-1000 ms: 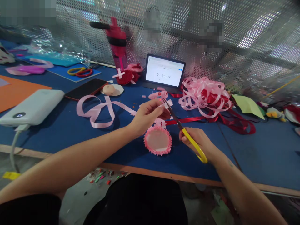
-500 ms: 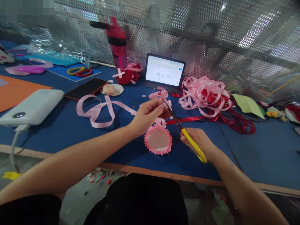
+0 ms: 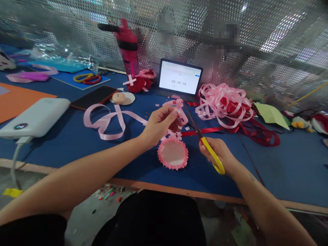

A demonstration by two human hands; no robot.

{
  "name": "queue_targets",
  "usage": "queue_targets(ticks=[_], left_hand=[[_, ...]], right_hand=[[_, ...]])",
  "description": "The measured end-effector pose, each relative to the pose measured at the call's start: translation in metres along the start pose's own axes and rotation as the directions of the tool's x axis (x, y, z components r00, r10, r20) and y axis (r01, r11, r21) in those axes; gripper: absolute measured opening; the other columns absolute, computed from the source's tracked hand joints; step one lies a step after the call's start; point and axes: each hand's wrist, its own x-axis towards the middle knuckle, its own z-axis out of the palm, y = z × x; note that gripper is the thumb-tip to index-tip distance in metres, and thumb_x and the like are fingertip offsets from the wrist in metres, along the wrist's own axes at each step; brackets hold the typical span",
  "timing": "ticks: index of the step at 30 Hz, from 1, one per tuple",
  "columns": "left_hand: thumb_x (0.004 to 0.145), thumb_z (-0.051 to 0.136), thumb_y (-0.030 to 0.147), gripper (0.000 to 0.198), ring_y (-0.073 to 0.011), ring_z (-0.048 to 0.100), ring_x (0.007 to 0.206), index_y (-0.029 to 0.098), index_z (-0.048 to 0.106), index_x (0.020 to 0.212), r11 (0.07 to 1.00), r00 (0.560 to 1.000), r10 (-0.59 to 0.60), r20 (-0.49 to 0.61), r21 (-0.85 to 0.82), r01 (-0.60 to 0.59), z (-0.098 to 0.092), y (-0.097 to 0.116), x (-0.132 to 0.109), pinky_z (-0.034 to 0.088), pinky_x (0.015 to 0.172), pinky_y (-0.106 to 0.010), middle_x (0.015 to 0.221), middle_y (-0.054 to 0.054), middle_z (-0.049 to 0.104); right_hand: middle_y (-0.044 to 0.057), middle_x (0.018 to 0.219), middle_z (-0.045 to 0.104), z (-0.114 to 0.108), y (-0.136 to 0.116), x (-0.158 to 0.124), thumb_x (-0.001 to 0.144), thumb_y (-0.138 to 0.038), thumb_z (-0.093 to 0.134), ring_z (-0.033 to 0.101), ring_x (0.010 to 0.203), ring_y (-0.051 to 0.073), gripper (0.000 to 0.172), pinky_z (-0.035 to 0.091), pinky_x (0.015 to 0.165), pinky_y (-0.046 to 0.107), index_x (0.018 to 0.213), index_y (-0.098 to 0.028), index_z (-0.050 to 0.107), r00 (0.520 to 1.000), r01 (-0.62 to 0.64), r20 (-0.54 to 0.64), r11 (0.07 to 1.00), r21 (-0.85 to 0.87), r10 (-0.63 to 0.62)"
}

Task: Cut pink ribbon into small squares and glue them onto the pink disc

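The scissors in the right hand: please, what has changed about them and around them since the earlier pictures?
The right hand moved the scissors slightly, so the blade tips went right, away from the left hand, which shifted slightly left. More of the glue gun shows. The timer on the tablet advanced one second. The scissors stayed held; the ribbon pile stayed put.

In front of the dark-edged, white-screened tablet (image 3: 179,76), I am holding yellow-handled scissors (image 3: 208,147) with dark blades, and a pale disc (image 3: 173,153) is showing its spiky pink border. Right of the tablet, glossy pink ribbon (image 3: 217,97) is tangling with deep red ribbon (image 3: 232,107); left of it, a magenta bottle (image 3: 128,55) is wearing a black band, and behind the tablet, grey mesh (image 3: 194,20) is showing a pattern of small holes.
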Motion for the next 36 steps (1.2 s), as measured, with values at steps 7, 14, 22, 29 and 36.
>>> queue_targets(ticks=[7, 14, 22, 29, 36], left_hand=[[0.089, 0.049, 0.029, 0.012, -0.0043, 0.03, 0.042, 0.02, 0.054, 0.083, 0.998, 0.998, 0.041, -0.04, 0.047, -0.039, 0.0, 0.002, 0.002, 0.022, 0.038, -0.017, 0.049, 0.007, 0.036], [0.09, 0.047, 0.03, 0.014, -0.0042, 0.036, 0.042, 0.018, 0.05, 0.084, 1.0, 1.0, -0.022, 0.019, -0.003, 0.022, 0.0, 0.001, 0.002, 0.026, 0.04, -0.018, 0.056, 0.002, 0.055], [0.087, 0.053, 0.028, 0.018, -0.0018, 0.037, 0.039, 0.016, 0.053, 0.074, 0.998, 1.0, 0.021, 0.016, -0.056, -0.02, 0.001, 0.007, -0.002, 0.024, 0.038, -0.017, 0.056, 0.0, 0.062], [0.085, 0.053, 0.027, 0.017, -0.0048, 0.048, 0.046, 0.017, 0.058, 0.072, 1.0, 0.999, 0.022, -0.038, 0.0, -0.022, 0.003, 0.01, -0.005, 0.028, 0.039, -0.017, 0.054, 0.001, 0.056], [0.081, 0.056, 0.023, 0.015, -0.0046, 0.051, 0.049, 0.016, 0.057, 0.067, 1.0, 1.0, -0.002, 0.023, -0.026, 0.003, 0.002, 0.01, -0.005, 0.03, 0.041, -0.017, 0.056, 0.002, 0.055]], right_hand=[[0.003, 0.065, 0.056, -0.003, 0.007, -0.004, 0.08, -0.068, 0.042, 0.055, 0.056, 0.015, 0.052, 0.046, 0.054, 0.026, 0.077, -0.017, 0.054, 0.999, -0.02, 0.039, 0.92, 0.392, 0.006], [0.004, 0.071, 0.058, -0.009, 0.003, -0.006, 0.082, -0.069, 0.035, 0.053, 0.06, 0.016, 0.057, 0.039, 0.056, 0.027, 0.092, -0.017, 0.056, 0.991, 0.13, 0.005, 0.991, -0.026, -0.13], [0.006, 0.065, 0.057, -0.012, -0.007, -0.004, 0.081, -0.076, 0.017, 0.053, 0.06, 0.02, 0.072, 0.036, 0.059, 0.031, 0.084, -0.016, 0.056, 0.995, 0.092, 0.064, 0.973, -0.21, -0.08], [0.006, 0.065, 0.056, -0.009, -0.009, -0.002, 0.078, -0.079, 0.016, 0.051, 0.058, 0.019, 0.076, 0.033, 0.055, 0.029, 0.085, -0.016, 0.057, 0.993, 0.071, 0.111, 0.959, -0.276, -0.041], [0.006, 0.064, 0.055, -0.009, -0.011, -0.001, 0.077, -0.08, 0.011, 0.05, 0.057, 0.019, 0.079, 0.032, 0.056, 0.029, 0.081, -0.015, 0.056, 0.987, 0.092, 0.15, 0.97, -0.226, -0.059]])
